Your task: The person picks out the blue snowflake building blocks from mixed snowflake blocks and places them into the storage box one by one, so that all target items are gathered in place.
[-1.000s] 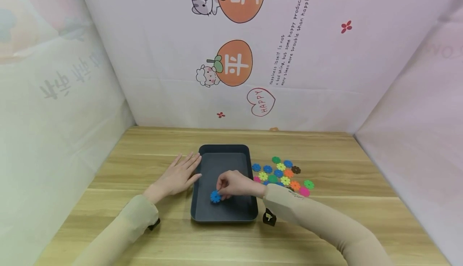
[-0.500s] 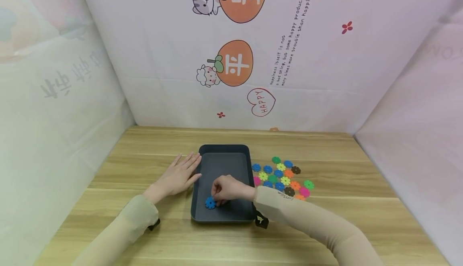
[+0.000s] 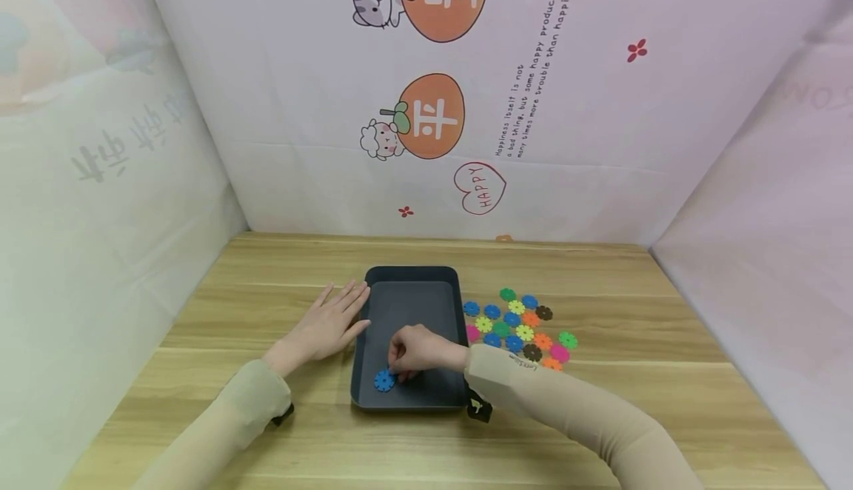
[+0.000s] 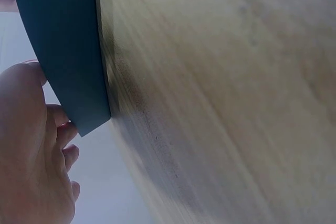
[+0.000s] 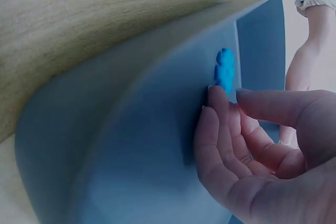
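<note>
Blue round notched plastic-looking disc (image 3: 384,381) pinched by right hand (image 3: 420,349) inside dark grey rectangular tray (image 3: 412,303), close to near-left corner; long stretch of tray floor left bare toward far wall. Left hand (image 3: 329,322) laid, fingers spread, against tray's left rim. Multicoloured notched discs (image 3: 512,319) strewn on wood-grain desk (image 3: 300,445), right of tray. Since earlier frame, blue disc shifted slightly toward tray's near-left corner.

Head view: bright, diffuse light is filling the scene, while print (image 3: 101,160) on the left wall (image 3: 120,231) is appearing hazy. Left wrist: dimmer, bluish light is prevailing; a soft shadow is lying beside the tray (image 4: 63,51), and the tabletop (image 4: 220,103) is showing blurred. Right wrist: the tray's nearest wall is lying out of focus.
</note>
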The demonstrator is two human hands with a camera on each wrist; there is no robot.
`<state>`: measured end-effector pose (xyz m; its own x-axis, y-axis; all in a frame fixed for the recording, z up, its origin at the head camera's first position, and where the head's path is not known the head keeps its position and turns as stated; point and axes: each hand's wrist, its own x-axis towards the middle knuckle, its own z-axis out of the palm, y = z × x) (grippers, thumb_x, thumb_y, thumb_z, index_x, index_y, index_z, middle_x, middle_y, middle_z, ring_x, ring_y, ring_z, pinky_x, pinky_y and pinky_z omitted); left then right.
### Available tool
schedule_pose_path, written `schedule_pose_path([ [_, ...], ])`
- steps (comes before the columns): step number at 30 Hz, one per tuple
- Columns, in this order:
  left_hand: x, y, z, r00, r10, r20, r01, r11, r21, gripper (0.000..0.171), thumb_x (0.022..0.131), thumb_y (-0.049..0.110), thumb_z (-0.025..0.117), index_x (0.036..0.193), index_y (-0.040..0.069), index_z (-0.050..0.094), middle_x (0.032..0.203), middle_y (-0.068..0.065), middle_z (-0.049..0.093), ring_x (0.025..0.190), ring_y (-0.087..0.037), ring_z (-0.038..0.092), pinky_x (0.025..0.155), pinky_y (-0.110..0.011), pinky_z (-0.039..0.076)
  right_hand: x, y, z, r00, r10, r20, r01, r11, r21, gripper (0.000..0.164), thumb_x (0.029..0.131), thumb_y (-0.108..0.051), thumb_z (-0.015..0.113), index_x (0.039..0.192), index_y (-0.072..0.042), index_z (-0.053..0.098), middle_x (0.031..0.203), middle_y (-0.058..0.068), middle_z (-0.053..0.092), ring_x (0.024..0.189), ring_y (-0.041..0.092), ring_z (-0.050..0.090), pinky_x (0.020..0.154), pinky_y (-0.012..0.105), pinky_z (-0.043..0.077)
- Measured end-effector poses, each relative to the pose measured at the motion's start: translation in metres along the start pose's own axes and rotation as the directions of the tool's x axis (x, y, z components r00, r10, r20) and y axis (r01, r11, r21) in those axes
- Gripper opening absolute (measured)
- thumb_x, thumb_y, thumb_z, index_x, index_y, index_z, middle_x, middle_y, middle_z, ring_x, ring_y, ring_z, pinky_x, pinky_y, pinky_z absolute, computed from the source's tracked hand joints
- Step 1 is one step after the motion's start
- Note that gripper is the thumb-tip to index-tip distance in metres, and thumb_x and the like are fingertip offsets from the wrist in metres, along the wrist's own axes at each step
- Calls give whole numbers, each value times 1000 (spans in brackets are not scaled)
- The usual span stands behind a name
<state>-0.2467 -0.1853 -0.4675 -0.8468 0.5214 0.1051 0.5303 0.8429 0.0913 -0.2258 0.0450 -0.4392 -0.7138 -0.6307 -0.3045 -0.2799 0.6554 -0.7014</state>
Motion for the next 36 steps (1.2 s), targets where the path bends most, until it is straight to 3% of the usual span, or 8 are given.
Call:
schedule_pose_path([
  [8,-1,-1,1,1000,-6,2,6,1000,-6,66,105,46,41,157,8,29,164,-9,27,154,-30,23,124,-59,16,-9,-1,-13,999,-43,-12,43,999,20,5,91,-7,70,87,-5,70,81,12,75,74,27,74,67,35,62],
  [15,-1,-1,1,1000,-10,-2,10,1000,-15,66,105,46,42,157,7,29,165,-9,27,154,-31,23,124,-59,16,-20,3,-32,995,-49,-84,50,999,12,4,92,-8,69,88,-5,70,82,10,74,76,27,75,68,34,62],
  [26,-2,0,1,1000,-4,-1,4,1000,-29,66,105,46,41,157,8,28,165,-9,26,154,-30,22,125,-59,14,-45,23,-84,986,-9,-163,17,999,44,8,95,-11,65,96,-3,66,90,14,71,87,36,72,78,42,61],
  [31,-2,1,1,1000,0,-6,0,1000,-26,66,105,46,41,157,8,28,165,-9,26,154,-30,22,125,-59,14,-57,40,-111,974,27,-227,-14,998,58,12,97,-12,62,99,0,65,94,17,68,84,28,70,75,34,61],
  [36,-2,0,2,1000,3,-9,-3,1000,-21,66,105,46,42,157,8,27,165,-9,26,154,-30,22,124,-59,16,-66,64,-131,945,57,-321,-41,998,54,14,97,-9,61,100,4,65,95,20,68,83,23,69,74,30,59],
])
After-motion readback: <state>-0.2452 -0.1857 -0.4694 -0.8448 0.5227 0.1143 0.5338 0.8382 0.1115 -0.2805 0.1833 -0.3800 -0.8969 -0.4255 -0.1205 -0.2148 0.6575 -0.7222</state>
